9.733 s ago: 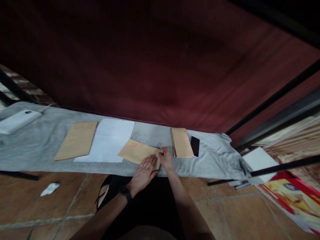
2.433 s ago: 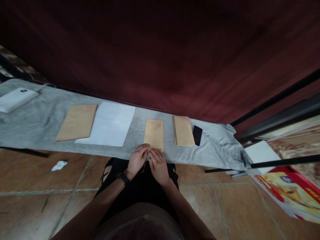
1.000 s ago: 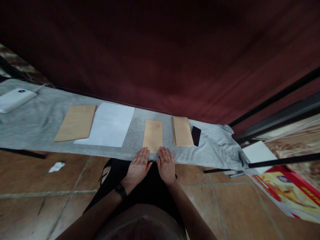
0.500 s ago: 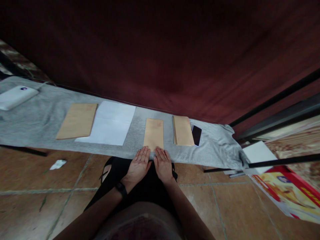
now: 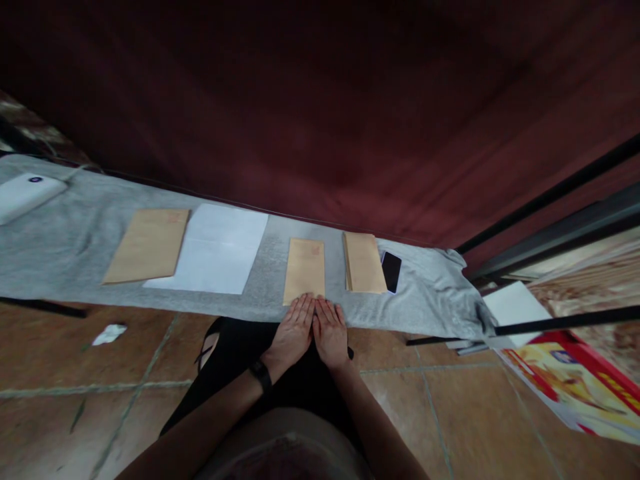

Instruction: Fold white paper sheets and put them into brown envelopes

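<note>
A single brown envelope [image 5: 305, 270] with a small reddish mark in its upper right corner lies upright before me on the grey cloth [image 5: 270, 267]. My left hand [image 5: 296, 330] rests flat, fingers stretched out, its fingertips on the lower edge of the envelope. Close beside it, my right hand [image 5: 331, 333] also lies flat with straight fingers, at the envelope's lower right corner. To the right sits a stack of brown envelopes [image 5: 365, 263]. On the left, another pile of brown envelopes [image 5: 147, 247] partly overlaps white paper sheets [image 5: 220, 250].
A dark phone [image 5: 391, 272] lies against the right stack. At the far left is a white device [image 5: 27, 195] with a cable. A dark red curtain [image 5: 300, 133] hangs behind the narrow table. A red and yellow box [image 5: 575, 380] stands at the lower right, below black bars.
My left hand has slid right along the envelope's lower edge, so both hands now lie close together. The view has shifted slightly; the envelopes and paper have stayed in place.
</note>
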The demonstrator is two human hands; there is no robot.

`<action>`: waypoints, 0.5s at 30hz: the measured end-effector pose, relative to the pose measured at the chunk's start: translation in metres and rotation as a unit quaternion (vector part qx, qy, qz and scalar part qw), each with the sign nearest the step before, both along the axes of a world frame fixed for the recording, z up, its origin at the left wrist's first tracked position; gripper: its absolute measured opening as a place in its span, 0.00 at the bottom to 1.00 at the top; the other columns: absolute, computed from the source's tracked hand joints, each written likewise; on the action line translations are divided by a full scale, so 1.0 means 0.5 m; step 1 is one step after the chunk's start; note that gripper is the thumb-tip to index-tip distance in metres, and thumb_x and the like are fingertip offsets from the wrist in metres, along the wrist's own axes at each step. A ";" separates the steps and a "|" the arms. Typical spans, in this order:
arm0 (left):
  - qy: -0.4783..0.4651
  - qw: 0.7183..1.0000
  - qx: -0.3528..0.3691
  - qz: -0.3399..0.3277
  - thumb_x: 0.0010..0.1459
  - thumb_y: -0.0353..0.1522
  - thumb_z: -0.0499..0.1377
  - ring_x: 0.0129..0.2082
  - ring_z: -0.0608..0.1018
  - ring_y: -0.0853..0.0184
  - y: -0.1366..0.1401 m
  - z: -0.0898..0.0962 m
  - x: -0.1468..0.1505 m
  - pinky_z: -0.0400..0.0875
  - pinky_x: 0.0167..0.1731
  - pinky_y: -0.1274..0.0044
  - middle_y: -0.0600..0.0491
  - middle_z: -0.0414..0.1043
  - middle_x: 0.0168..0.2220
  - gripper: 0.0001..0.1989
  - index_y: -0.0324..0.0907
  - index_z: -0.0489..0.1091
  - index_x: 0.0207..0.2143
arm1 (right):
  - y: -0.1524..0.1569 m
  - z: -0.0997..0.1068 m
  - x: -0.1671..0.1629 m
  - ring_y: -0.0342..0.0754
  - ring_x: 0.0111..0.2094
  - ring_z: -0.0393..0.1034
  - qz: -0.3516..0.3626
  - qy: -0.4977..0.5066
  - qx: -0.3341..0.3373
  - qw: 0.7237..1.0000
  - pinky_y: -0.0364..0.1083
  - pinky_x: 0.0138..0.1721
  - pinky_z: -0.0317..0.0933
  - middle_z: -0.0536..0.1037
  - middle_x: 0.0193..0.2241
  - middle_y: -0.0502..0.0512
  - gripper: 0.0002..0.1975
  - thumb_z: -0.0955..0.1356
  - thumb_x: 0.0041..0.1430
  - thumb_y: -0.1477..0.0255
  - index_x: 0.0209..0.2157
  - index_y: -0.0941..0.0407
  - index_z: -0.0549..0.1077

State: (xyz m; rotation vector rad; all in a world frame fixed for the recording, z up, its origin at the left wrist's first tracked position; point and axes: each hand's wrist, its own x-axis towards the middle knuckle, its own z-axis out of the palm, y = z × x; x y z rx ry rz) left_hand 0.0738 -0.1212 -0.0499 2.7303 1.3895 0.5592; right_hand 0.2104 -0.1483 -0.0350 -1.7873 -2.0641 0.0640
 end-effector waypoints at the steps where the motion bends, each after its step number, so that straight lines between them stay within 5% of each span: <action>1: -0.001 1.000 0.000 -0.002 0.62 0.27 0.48 0.71 0.56 0.57 0.000 0.001 0.000 0.52 0.69 0.63 0.38 0.55 0.69 0.32 0.29 0.53 0.69 | 0.000 0.000 0.000 0.50 0.66 0.60 -0.002 -0.001 0.000 1.000 0.56 0.70 0.47 0.68 0.64 0.57 0.22 0.58 0.73 0.72 0.65 0.57 0.65; 8: -0.007 0.998 -0.023 -0.052 0.68 0.34 0.46 0.69 0.60 0.61 0.041 0.016 -0.045 0.55 0.68 0.66 0.43 0.58 0.69 0.28 0.35 0.57 0.68 | 0.002 -0.003 0.013 0.49 0.66 0.60 0.017 0.025 0.005 1.000 0.55 0.69 0.48 0.68 0.64 0.56 0.22 0.58 0.73 0.71 0.65 0.56 0.64; 15: 0.030 0.994 -0.081 -0.067 0.71 0.41 0.41 0.72 0.52 0.62 0.210 0.019 -0.057 0.46 0.69 0.64 0.51 0.51 0.72 0.28 0.45 0.54 0.70 | 0.008 -0.007 0.013 0.50 0.65 0.62 0.015 0.047 0.010 0.999 0.56 0.69 0.49 0.70 0.63 0.57 0.22 0.59 0.72 0.72 0.64 0.55 0.66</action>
